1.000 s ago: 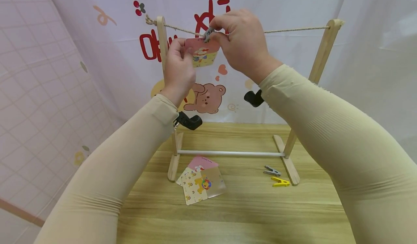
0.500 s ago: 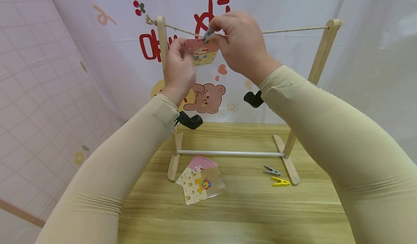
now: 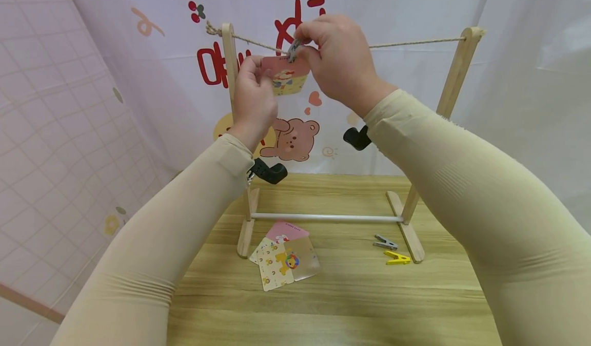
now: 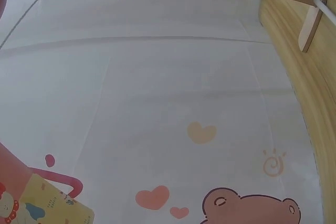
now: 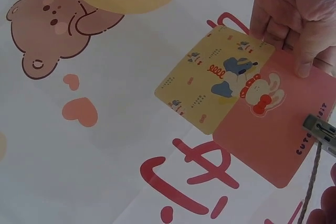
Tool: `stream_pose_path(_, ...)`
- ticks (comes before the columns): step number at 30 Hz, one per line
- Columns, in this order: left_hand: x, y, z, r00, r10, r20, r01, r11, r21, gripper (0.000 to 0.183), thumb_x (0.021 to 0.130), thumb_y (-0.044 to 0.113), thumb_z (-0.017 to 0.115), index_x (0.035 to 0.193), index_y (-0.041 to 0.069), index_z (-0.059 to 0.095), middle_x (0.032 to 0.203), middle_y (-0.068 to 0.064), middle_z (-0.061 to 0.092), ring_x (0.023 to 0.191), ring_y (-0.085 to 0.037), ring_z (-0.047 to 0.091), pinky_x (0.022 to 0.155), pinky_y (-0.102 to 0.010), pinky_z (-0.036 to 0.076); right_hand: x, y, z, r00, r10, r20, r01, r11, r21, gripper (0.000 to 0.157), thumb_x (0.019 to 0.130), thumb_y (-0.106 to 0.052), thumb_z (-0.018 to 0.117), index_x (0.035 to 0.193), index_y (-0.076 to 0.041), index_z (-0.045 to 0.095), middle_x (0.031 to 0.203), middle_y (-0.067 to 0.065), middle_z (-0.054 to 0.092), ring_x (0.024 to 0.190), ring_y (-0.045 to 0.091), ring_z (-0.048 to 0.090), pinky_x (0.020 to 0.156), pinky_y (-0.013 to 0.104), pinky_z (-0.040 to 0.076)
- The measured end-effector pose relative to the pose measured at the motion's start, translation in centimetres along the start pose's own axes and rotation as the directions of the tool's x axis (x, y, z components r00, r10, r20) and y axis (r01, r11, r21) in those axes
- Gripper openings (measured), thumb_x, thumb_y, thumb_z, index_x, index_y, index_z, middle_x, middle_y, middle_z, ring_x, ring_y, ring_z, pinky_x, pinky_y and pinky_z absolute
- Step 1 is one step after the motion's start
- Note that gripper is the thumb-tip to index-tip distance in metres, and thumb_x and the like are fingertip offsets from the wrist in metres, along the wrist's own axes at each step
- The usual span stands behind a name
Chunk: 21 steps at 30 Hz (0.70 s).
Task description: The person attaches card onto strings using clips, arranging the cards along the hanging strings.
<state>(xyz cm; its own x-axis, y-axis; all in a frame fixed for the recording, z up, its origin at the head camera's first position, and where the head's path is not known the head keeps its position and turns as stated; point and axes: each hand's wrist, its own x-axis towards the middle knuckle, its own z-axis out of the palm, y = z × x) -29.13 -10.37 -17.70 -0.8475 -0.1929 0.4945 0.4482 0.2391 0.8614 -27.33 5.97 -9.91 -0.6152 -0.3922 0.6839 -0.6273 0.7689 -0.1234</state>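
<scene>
White printed cloth (image 3: pixel 406 7) hangs behind a wood-grain bench (image 3: pixel 351 305), where loose cards (image 3: pixel 272 269) lie at six o'clock. At twelve o'clock, the left grip (image 3: pixel 255 97) pinches a pink-and-yellow card (image 3: pixel 288 76) and the right grip (image 3: pixel 343 58) pinches a grey clip (image 5: pixel 320 129); a bite missing the rope (image 3: pixel 415 43) could drop the card.

I see room along the rope (image 3: pixel 417 42) between the right hand (image 3: pixel 343 58) and the right wooden post (image 3: pixel 454 87). Lower down, the right sleeve (image 3: pixel 466 181) and the white rod (image 3: pixel 325 217) get in the way. A cloth (image 3: pixel 415 7) hangs behind.
</scene>
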Motion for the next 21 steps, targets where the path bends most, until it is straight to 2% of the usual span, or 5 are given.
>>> stream_pose_path(5,-0.02,0.08,0.09,1.0,-0.019,-0.005,0.019,1.0,0.006,0.017,0.111,0.03,0.05,0.124,0.021,0.056,0.134,0.002,0.059,0.135,-0.01,0.053,0.116,-0.033,0.044,0.59,-0.03,-0.17,1.0,0.023,0.018,-0.023,1.0,-0.002,0.024,0.107,-0.023,0.062,0.12,-0.01,0.077,0.125,0.005,0.074,0.117,0.022,0.058,0.104,0.035,0.046)
stream_pose_path(11,-0.05,0.11,0.22,1.0,-0.018,-0.011,0.018,1.0,0.002,0.017,0.111,0.03,0.049,0.124,0.021,0.056,0.134,0.002,0.06,0.134,-0.01,0.054,0.116,-0.033,0.045,0.87,-0.24,-0.27,0.996,0.067,0.053,-0.067,0.998,-0.007,0.028,0.108,-0.025,0.06,0.127,-0.011,0.075,0.131,0.003,0.072,0.126,0.021,0.057,0.111,0.031,0.045)
stream_pose_path(21,-0.08,0.16,0.38,0.999,-0.037,-0.01,0.037,0.999,0.018,0.018,0.112,0.032,0.048,0.126,0.023,0.055,0.136,0.003,0.058,0.133,-0.01,0.052,0.114,-0.033,0.045,0.68,-0.3,-0.22,0.995,0.064,0.074,-0.065,0.998,0.011,0.026,0.108,-0.023,0.061,0.127,-0.012,0.074,0.128,0.003,0.072,0.123,0.021,0.055,0.108,0.031,0.047)
